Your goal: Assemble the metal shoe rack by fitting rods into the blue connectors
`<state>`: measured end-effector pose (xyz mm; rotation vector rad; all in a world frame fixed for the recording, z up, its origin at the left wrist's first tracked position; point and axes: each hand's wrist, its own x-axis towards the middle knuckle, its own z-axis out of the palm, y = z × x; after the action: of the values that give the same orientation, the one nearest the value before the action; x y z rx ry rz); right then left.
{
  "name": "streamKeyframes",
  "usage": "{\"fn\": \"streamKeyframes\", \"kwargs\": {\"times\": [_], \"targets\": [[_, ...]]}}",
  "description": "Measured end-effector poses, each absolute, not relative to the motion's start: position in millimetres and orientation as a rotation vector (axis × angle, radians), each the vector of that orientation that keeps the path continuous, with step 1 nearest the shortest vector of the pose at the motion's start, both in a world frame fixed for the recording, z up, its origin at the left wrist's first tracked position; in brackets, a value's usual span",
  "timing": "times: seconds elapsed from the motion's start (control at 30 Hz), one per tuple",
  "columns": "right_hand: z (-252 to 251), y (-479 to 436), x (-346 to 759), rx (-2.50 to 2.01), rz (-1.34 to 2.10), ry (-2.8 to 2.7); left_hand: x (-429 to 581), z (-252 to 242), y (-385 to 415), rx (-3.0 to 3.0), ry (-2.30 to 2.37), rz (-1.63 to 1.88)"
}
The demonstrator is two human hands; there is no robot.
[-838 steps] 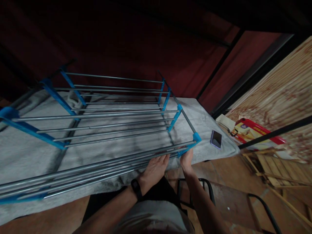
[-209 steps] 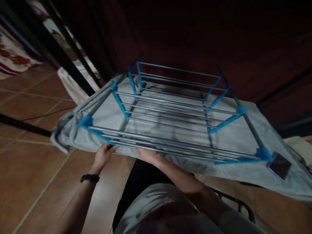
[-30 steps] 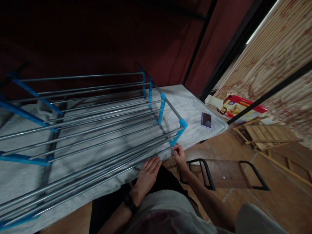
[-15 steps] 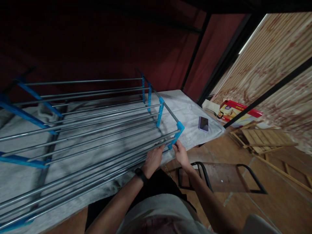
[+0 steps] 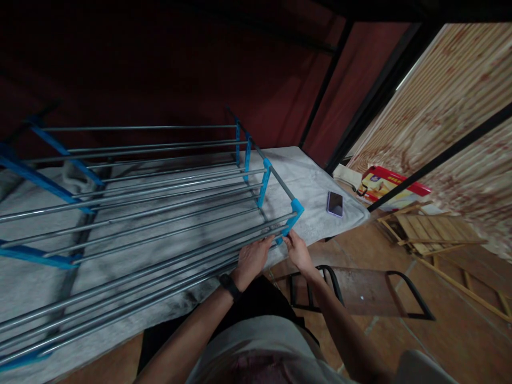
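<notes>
A rack of grey metal tubes joined by blue plastic brackets lies on its side along a cloth-covered table. My left hand, with a dark band on its wrist, is closed around a tube near the rack's front right corner. Right beside it, my right hand grips the lower end of the blue corner bracket between thumb and fingers. Part of the fingertips on both hands is hidden behind the tubes and bracket.
A phone lies on the grey-white cloth to the right. A black-framed chair stands on the tiled floor at my right. Farther off are a red and yellow box and a folded wooden piece. A dark red wall rises behind.
Both hands keep their hold at the corner with hardly any movement. The view has shifted slightly, and the rack's left part appears a little higher.
</notes>
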<state>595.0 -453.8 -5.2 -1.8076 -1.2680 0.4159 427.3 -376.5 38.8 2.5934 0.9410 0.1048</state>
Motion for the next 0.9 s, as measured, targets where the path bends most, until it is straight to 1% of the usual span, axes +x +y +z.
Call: {"fn": "streamKeyframes", "kwargs": {"times": [0.23, 0.67, 0.9], "targets": [[-6, -455, 590, -1.888, 0.397, -1.278, 430, 36, -377, 2.601, 0.949, 0.155], [-3, -458, 581, -1.953, 0.394, -1.259, 433, 40, -376, 2.502, 1.002, 0.135], [-1, -459, 576, -1.901, 0.398, -1.241, 434, 39, -374, 2.406, 1.040, 0.104]]}}
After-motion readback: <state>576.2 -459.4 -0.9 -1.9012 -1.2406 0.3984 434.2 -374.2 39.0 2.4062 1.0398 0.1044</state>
